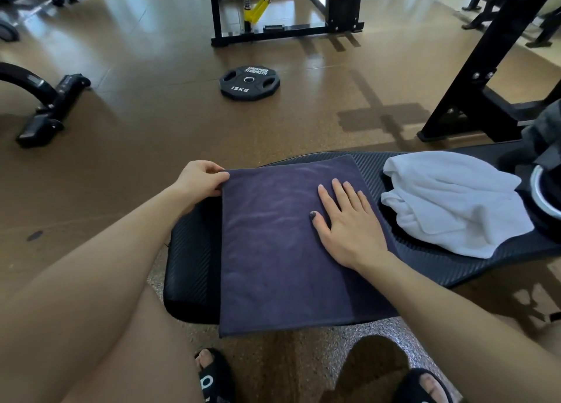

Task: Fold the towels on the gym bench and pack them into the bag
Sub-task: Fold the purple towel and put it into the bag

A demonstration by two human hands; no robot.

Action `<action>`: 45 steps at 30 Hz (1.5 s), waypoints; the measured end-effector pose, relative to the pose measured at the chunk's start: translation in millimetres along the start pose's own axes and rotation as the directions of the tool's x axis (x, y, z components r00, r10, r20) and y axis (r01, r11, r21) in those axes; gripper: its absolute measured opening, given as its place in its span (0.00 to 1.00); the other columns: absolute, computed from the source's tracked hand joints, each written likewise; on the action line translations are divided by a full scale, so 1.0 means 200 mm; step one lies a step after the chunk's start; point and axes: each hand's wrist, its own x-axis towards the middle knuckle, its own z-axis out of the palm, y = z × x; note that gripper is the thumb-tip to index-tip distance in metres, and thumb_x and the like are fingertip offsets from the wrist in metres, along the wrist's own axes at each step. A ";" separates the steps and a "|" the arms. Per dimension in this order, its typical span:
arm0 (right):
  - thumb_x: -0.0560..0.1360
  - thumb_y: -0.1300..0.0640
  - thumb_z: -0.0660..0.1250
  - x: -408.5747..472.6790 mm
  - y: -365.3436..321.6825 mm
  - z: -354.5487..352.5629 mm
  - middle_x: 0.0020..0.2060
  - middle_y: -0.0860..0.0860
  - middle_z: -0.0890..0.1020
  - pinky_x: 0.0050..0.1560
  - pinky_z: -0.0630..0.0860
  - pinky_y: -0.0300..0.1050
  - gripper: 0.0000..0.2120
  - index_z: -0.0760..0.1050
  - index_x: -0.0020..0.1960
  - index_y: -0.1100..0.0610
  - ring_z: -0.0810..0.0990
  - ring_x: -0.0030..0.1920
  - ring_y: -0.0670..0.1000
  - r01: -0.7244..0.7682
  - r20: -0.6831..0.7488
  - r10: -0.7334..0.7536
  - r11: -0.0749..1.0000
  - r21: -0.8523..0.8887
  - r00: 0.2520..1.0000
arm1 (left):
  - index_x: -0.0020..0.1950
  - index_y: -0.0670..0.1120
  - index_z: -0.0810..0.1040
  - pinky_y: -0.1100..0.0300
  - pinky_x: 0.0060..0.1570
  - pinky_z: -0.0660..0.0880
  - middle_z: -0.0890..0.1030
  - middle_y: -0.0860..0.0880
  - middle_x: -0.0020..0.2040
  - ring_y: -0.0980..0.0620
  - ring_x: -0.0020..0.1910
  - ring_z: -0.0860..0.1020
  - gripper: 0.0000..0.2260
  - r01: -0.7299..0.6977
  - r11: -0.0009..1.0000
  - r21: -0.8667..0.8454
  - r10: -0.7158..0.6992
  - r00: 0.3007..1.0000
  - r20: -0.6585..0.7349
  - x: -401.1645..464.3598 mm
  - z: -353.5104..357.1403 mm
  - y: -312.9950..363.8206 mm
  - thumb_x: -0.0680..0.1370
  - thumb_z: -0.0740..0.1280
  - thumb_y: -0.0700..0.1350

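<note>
At the right edge of the view a dark bag point(543, 147) is cut off by the frame, so its shape and opening cannot be made out, and a round black object with a silver rim point(543, 196) just below it is only partly in view and hard to identify. The near edge of the purple towel point(273, 251) hangs over the front of the black padded worktop point(188, 260), hiding that part of the pad. The towel lies flat and folded into a rectangle across the worktop's left end. The left hand point(202, 178) pinches the towel's far left corner between thumb and curled fingers. The right hand point(346, 220) rests palm down on the towel's right half, fingers straight and slightly spread, gripping nothing. A crumpled white towel point(449, 199) sits just to the right of the purple one, on the same worktop and touching the round object. Beyond, a 15 kg weight plate point(249, 82) lies flat on the brown floor point(136, 99)
</note>
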 end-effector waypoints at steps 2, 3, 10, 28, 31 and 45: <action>0.82 0.36 0.41 0.00 0.00 0.00 0.82 0.49 0.44 0.80 0.39 0.51 0.31 0.43 0.82 0.45 0.39 0.81 0.50 -0.004 -0.001 0.004 1.000 -0.002 1.000 | 0.53 0.41 0.82 0.56 0.51 0.82 0.83 0.42 0.52 0.47 0.52 0.83 0.05 -0.016 0.999 0.041 0.017 1.000 -0.014 0.01 0.00 -0.01 0.78 0.71 0.38; 0.82 0.36 0.40 0.00 0.00 0.00 0.82 0.49 0.44 0.80 0.39 0.51 0.31 0.43 0.82 0.45 0.39 0.81 0.50 -0.008 -0.002 0.008 1.000 -0.003 1.000 | 0.53 0.41 0.82 0.56 0.50 0.82 0.83 0.43 0.51 0.47 0.51 0.83 0.05 -0.021 0.998 0.053 0.022 0.999 -0.023 0.01 0.00 -0.02 0.77 0.72 0.38; 0.82 0.36 0.41 0.01 0.00 -0.01 0.82 0.49 0.43 0.80 0.38 0.51 0.31 0.43 0.82 0.45 0.39 0.81 0.50 -0.015 0.036 0.015 1.000 -0.004 0.999 | 0.50 0.43 0.82 0.56 0.47 0.82 0.84 0.43 0.48 0.48 0.44 0.84 0.05 -0.043 0.995 0.085 0.046 0.999 -0.027 0.04 -0.01 -0.03 0.76 0.75 0.40; 0.82 0.35 0.42 0.39 0.13 -0.07 0.82 0.50 0.45 0.80 0.41 0.52 0.31 0.45 0.82 0.45 0.42 0.81 0.50 -0.091 0.068 0.092 0.996 -0.018 0.993 | 0.50 0.40 0.82 0.55 0.46 0.83 0.82 0.43 0.46 0.48 0.43 0.83 0.06 -0.040 0.997 0.071 0.038 0.999 0.031 0.11 -0.04 -0.04 0.75 0.76 0.39; 0.82 0.35 0.42 0.38 0.13 -0.06 0.82 0.50 0.45 0.80 0.41 0.52 0.31 0.44 0.82 0.45 0.41 0.81 0.50 -0.084 0.054 0.085 0.996 -0.022 0.995 | 0.51 0.39 0.81 0.58 0.41 0.82 0.81 0.44 0.43 0.51 0.38 0.82 0.08 -0.031 0.995 0.092 0.027 0.999 0.037 0.12 -0.04 -0.04 0.75 0.76 0.39; 0.84 0.43 0.42 0.34 -0.17 -0.06 0.82 0.51 0.46 0.80 0.40 0.53 0.28 0.44 0.83 0.46 0.42 0.82 0.52 0.241 -0.010 -0.242 0.968 -0.066 0.970 | 0.49 0.43 0.79 0.63 0.33 0.76 0.80 0.47 0.42 0.50 0.33 0.78 0.06 -0.130 0.923 0.362 0.126 0.991 0.035 0.12 -0.01 -0.03 0.78 0.73 0.44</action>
